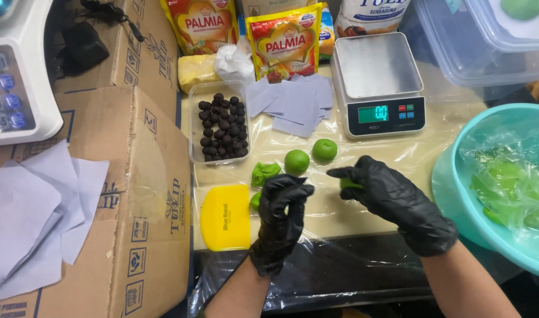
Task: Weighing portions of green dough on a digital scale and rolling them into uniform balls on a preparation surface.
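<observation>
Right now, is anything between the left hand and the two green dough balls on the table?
Nothing visible: the left hand is just below the two green dough balls, with only bare plastic sheet between them.

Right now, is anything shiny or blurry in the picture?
Head view: glare sits on the plastic sheet beside the scale and on the black gloves, left hand and right hand; the two green balls look sharp; the bowl curves at the edge, bent by the wide lens; shadows are soft.
</observation>
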